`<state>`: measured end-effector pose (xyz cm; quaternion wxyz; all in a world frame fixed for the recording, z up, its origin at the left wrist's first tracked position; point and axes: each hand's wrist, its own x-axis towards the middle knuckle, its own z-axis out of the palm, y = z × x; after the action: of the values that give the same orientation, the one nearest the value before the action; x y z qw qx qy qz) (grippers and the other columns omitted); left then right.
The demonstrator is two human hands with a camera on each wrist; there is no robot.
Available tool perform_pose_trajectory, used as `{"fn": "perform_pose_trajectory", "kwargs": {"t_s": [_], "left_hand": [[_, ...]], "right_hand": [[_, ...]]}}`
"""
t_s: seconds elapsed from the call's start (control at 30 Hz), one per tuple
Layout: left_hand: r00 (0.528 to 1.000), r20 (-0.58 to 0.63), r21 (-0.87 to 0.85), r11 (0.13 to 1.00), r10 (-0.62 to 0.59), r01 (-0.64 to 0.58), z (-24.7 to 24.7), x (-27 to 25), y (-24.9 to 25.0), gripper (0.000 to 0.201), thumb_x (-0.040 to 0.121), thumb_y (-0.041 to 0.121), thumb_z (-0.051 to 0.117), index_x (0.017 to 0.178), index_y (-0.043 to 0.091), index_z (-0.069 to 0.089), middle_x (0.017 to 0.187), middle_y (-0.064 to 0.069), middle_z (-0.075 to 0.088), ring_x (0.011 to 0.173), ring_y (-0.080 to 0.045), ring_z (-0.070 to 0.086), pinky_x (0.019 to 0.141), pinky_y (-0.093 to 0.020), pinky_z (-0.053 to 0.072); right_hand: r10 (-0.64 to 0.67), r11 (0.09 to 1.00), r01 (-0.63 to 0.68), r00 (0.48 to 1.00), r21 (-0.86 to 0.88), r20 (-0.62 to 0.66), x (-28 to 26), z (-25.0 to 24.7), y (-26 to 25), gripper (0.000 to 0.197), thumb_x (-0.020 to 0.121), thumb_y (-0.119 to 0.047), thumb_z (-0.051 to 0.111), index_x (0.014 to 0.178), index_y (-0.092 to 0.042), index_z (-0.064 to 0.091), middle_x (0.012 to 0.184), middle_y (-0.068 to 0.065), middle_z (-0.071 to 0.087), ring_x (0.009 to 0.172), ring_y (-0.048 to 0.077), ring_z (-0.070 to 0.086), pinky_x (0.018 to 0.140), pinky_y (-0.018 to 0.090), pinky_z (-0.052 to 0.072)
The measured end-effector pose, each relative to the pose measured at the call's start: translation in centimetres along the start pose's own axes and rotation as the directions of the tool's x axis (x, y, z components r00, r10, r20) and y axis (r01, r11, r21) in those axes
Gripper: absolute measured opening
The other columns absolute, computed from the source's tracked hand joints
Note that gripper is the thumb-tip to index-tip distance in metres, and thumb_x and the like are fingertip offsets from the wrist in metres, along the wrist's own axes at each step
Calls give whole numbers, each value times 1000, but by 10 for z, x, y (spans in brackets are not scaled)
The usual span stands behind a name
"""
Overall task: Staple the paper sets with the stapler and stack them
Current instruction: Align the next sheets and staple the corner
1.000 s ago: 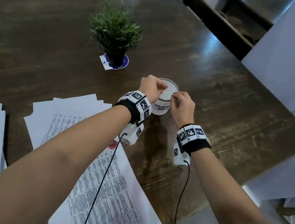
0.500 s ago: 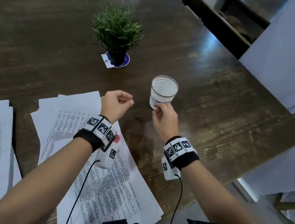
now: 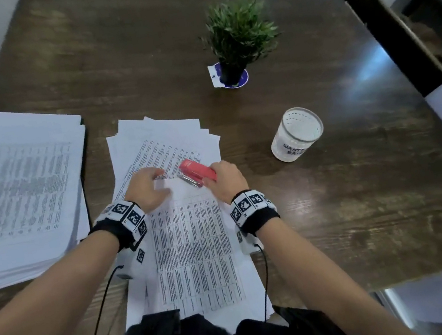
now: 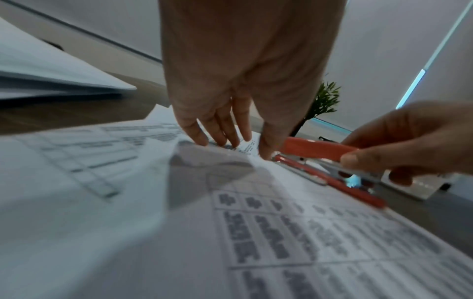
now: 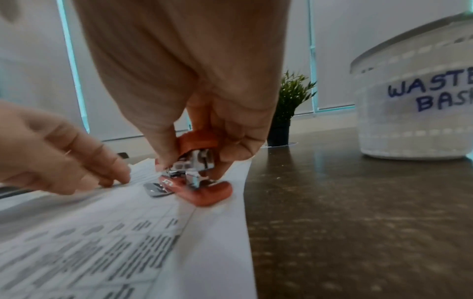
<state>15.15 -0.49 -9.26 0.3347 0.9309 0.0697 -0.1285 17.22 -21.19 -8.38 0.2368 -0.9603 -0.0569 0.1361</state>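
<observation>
A red stapler (image 3: 196,171) (image 4: 317,150) (image 5: 204,178) rests on the printed paper set (image 3: 194,244) (image 4: 281,232) (image 5: 128,242) in front of me. My right hand (image 3: 223,178) (image 5: 194,153) grips the stapler's rear end, thumb on one side and fingers on the other; its mouth stands open over the top edge of the sheet. My left hand (image 3: 148,186) (image 4: 230,139) lies to the left of it, fingers extended, tips touching the paper's upper edge. More loose sheets (image 3: 162,136) lie fanned beneath. A thick paper stack (image 3: 19,195) (image 4: 51,74) sits at the left.
A white cup labelled "WASTE BASKET" (image 3: 296,134) (image 5: 414,105) stands on the dark wooden table (image 3: 363,187) right of the papers. A small potted plant (image 3: 236,39) stands further back. A dark chair (image 3: 395,30) is at the far right edge.
Both hands left the white cup and came back over the papers. The right hand let go of the cup and took hold of the red stapler; the left hand settled on the sheet.
</observation>
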Motion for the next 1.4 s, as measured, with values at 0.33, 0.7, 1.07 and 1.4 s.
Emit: {"fn": "perform_pose_trajectory", "kwargs": {"t_s": [0.33,0.7,1.07,1.4], "left_hand": [[987,158,525,849,-32,-57,-14,-9,-19,132,40,81,75,151,30,24,154,-1,29,140,-25,30,115,-48,21],[977,185,366,930,-109,35,-20,-17,-4,110,43,58,90,135,19,43,129,-5,57,122,-29,48,101,-42,38],[978,-25,-15,978,206,-207,-34,-37,38,75,56,20,93,124,22,60,92,5,66,91,-15,60,83,-26,43],[994,-34,-498,860,107,-109,-58,-43,36,50,64,20,88,109,11,68,104,0,71,96,-10,68,74,-20,56]], "right_hand": [[366,931,-342,854,131,-371,-24,-29,63,27,93,-26,60,102,-1,64,102,18,63,97,37,60,79,38,46],[455,862,-507,783,-11,-425,-40,-26,63,39,91,-35,62,121,-11,57,123,13,54,116,31,48,88,44,41],[-228,972,223,970,-68,-83,-28,-16,-18,83,68,-36,83,141,-21,44,144,-1,47,135,19,37,107,42,27],[-143,882,311,893,354,-427,-23,-90,-42,29,68,-21,87,93,-17,75,91,-6,68,87,16,61,83,39,52]]}}
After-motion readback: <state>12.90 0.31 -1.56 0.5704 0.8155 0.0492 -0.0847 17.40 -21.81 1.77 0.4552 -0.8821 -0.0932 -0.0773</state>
